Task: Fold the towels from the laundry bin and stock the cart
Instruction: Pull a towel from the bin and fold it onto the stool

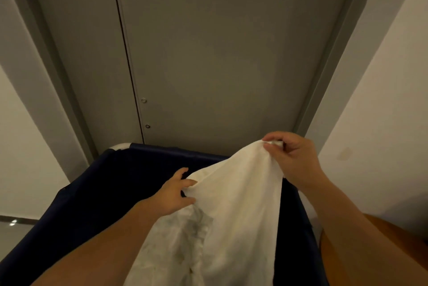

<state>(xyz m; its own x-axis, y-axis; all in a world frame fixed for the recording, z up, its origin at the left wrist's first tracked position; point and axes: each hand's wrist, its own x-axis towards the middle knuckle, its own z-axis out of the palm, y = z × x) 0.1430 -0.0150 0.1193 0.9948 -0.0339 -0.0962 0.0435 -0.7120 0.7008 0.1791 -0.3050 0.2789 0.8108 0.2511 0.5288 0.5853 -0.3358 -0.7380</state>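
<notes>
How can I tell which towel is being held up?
Look below the big grey door to the dark blue laundry bin. A white towel rises out of it, with the right hand pinching its top corner and the left hand gripping its edge. Unlike the grey-smudged cloth lying beneath, it is plain and lifted up.

left hand: lower, forearm reaching forward, fingers and thumb grip towel edge
right hand: raised higher, arm extended, fingertips pinch towel corner
</notes>
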